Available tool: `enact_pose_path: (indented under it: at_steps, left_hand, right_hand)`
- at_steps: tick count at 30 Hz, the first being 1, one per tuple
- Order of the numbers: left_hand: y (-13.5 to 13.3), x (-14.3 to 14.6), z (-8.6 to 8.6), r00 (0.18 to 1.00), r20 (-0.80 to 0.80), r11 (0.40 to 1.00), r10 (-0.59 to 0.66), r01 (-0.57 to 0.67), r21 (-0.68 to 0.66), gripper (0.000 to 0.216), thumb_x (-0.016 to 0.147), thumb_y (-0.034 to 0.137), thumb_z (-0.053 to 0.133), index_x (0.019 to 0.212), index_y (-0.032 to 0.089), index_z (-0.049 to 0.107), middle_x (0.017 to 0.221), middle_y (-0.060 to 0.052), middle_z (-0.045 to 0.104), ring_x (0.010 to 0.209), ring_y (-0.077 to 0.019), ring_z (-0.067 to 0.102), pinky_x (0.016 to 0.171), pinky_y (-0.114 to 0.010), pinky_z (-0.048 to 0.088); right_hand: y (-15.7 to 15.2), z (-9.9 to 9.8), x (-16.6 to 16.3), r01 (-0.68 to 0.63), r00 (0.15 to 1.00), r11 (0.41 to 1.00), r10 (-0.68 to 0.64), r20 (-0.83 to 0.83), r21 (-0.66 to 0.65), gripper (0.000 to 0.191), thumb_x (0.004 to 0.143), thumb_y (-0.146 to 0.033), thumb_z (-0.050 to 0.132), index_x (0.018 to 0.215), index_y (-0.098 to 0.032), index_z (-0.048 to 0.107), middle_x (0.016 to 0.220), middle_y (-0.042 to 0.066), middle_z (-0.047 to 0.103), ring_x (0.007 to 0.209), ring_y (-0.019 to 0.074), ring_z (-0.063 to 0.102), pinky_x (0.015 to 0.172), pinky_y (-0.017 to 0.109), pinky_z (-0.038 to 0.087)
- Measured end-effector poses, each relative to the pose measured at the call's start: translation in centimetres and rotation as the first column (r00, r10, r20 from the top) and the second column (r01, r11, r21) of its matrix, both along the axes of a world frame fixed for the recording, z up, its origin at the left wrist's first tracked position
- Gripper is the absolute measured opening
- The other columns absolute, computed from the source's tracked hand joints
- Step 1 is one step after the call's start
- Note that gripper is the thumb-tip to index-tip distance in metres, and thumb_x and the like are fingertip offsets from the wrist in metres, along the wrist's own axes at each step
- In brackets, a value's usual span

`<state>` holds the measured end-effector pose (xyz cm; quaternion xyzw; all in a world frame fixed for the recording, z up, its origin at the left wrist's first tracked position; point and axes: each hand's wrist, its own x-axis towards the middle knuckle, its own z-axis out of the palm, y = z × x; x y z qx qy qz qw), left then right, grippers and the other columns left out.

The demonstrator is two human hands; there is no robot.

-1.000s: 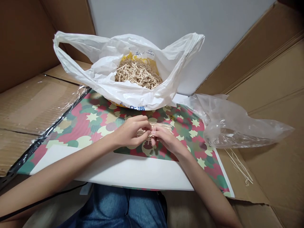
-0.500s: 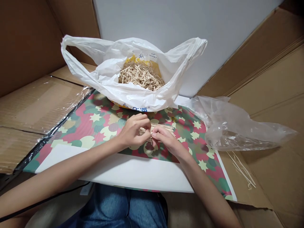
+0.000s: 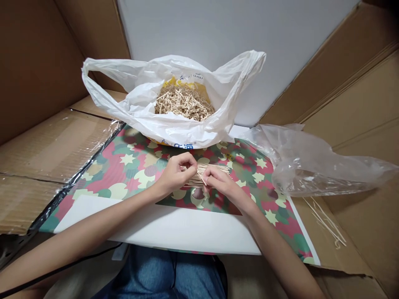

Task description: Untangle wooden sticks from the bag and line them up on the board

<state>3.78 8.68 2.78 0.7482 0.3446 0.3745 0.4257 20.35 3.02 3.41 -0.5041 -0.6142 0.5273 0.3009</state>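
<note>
My left hand (image 3: 176, 173) is closed round a bundle of thin wooden sticks (image 3: 208, 169) that lies sideways over a star-patterned camouflage mat (image 3: 131, 160). My right hand (image 3: 220, 182) pinches the same bundle from the right, fingertips meeting those of the left. Behind the hands stands an open white plastic bag (image 3: 140, 106) filled with a heap of small knotted wooden picks (image 3: 183, 101).
A crumpled clear plastic bag (image 3: 311, 162) lies to the right of the mat. A few loose sticks (image 3: 327, 224) rest on the cardboard at the far right. Cardboard walls and a taped cardboard flap (image 3: 46, 145) enclose the space. A white sheet (image 3: 174, 226) covers the near part of the mat.
The hands have stayed together on the bundle, shifting slightly right; the fingers have regripped a little. The camera has drifted, so the whole scene has moved a little in the picture.
</note>
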Motion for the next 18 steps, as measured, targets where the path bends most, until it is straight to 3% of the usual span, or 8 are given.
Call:
enact_pose_path:
  at_steps: [3, 6, 10, 13, 18]
  left_hand:
    - [0.0, -0.1, 0.1, 0.999, -0.018, 0.999, -0.037, 0.036, -0.026, 0.011, 0.074, 0.019, 0.045, 0.065, 0.014, 0.051, 0.063, 0.002, 0.050, 0.060, -0.0095, 0.044, 0.055, -0.020, 0.034]
    - [-0.1, -0.1, 0.2, 0.995, -0.074, 0.997, -0.062, 0.065, 0.037, 0.014, 0.076, 0.022, 0.046, 0.067, 0.014, 0.051, 0.063, 0.002, 0.052, 0.061, -0.0099, 0.046, 0.059, -0.021, 0.035]
    - [-0.3, 0.0, 0.0, 0.989, -0.082, 0.991, -0.126, 0.129, 0.027, 0.014, 0.077, 0.024, 0.047, 0.068, 0.014, 0.051, 0.062, 0.002, 0.053, 0.060, -0.0096, 0.046, 0.059, -0.020, 0.036]
    - [-0.3, 0.1, -0.2, 0.988, -0.047, 0.989, -0.145, 0.144, -0.020, 0.012, 0.076, 0.022, 0.047, 0.067, 0.014, 0.051, 0.061, 0.002, 0.052, 0.060, -0.0095, 0.045, 0.058, -0.020, 0.036]
    - [-0.3, 0.2, -0.1, 0.995, 0.001, 0.994, -0.098, 0.098, -0.047, 0.012, 0.074, 0.019, 0.048, 0.065, 0.013, 0.051, 0.058, 0.003, 0.051, 0.057, -0.0087, 0.045, 0.054, -0.019, 0.036]
  right_hand:
    - [0.2, 0.2, 0.5, 0.058, 0.997, 0.997, -0.060, 0.052, 0.053, 0.019, 0.088, -0.034, 0.036, 0.077, -0.021, 0.044, 0.066, -0.003, 0.052, 0.062, 0.0121, 0.054, 0.058, 0.024, 0.041]
    - [0.3, 0.4, 0.5, 0.109, 0.970, 0.973, -0.149, 0.194, 0.203, 0.029, 0.091, -0.042, 0.029, 0.082, -0.022, 0.047, 0.071, -0.002, 0.053, 0.068, 0.0132, 0.052, 0.062, 0.026, 0.040]
    - [0.2, 0.6, -0.3, -0.057, 0.928, 0.927, -0.087, 0.362, 0.371, 0.029, 0.091, -0.040, 0.032, 0.074, -0.020, 0.045, 0.076, 0.000, 0.053, 0.076, 0.0152, 0.051, 0.070, 0.028, 0.039]
    - [0.1, 0.4, -0.6, -0.144, 0.918, 0.919, -0.016, 0.397, 0.368, 0.027, 0.092, -0.033, 0.029, 0.072, -0.020, 0.042, 0.078, 0.001, 0.054, 0.077, 0.0153, 0.050, 0.074, 0.030, 0.039]
    - [-0.1, 0.2, -0.5, -0.167, 0.939, 0.951, 0.074, 0.335, 0.259, 0.026, 0.092, -0.024, 0.029, 0.068, -0.020, 0.040, 0.075, -0.001, 0.054, 0.072, 0.0134, 0.050, 0.073, 0.029, 0.040]
